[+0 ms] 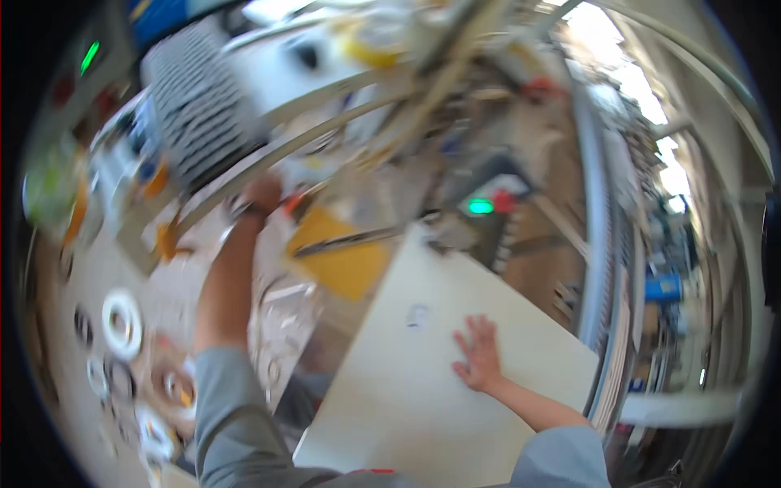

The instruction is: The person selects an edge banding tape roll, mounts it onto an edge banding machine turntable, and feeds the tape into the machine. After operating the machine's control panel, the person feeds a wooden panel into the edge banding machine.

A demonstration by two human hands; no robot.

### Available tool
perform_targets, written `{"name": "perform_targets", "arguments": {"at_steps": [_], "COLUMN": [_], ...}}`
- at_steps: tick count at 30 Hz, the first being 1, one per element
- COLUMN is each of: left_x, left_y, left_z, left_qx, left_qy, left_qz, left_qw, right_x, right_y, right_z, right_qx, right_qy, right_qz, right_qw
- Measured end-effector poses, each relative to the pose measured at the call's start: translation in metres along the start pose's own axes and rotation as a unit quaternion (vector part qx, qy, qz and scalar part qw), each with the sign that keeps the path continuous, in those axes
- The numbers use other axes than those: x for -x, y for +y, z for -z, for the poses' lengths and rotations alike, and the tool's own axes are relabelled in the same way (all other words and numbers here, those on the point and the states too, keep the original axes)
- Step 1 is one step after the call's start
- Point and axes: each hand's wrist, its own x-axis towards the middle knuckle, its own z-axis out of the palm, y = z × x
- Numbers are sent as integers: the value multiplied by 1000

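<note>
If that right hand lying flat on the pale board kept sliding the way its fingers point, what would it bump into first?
The right hand points up the pale board. Ahead lies bare board, then its far edge near a blurred machine with a green light. Depth is unclear, so that is only likely.

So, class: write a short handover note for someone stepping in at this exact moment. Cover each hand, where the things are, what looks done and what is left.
Right hand: flat, fingers spread, pressing on the large pale board; no grip on anything.
Left hand: arm stretched forward to the cluttered bench, beside a small orange thing; the blur hides whether it holds anything.
Things: the board lies tilted in front of the person; a yellow sheet lies beyond its far left edge; rolls of tape lie at far left.
Done: board steadied by one hand.
Left: whatever the left hand is fetching is not yet at the board.
</note>
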Motion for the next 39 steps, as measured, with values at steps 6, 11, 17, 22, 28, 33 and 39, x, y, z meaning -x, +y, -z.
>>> {"name": "perform_targets", "arguments": {"at_steps": [6, 11, 17, 22, 28, 33, 39], "left_x": [62, 207, 476, 514, 545, 519, 522], "left_y": [6, 173, 404, 589, 605, 631, 620], "left_z": [46, 233, 296, 301, 210, 264, 239], "left_qx": [236, 309, 294, 767, 677, 663, 664], "left_qy": [33, 67, 316, -25, 59, 186, 129], "left_qz": [93, 173, 467, 582, 587, 594, 619], "left_qw": [967, 933, 772, 268, 441, 416, 398], "right_x": [21, 33, 17, 30, 161, 397, 717], "right_y": [-4, 22, 13, 8, 33, 134, 329], "right_z": [0, -4, -14, -1, -24, 13, 6], "right_qx": [10, 7, -40, -54, -73, -50, -2], "right_qy": [6, 73, 112, 27, 126, 108, 225], "right_qz": [-18, -42, 8, -18, 146, -36, -629], "right_qw": [1000, 996, 993, 998, 979, 992, 744]}}
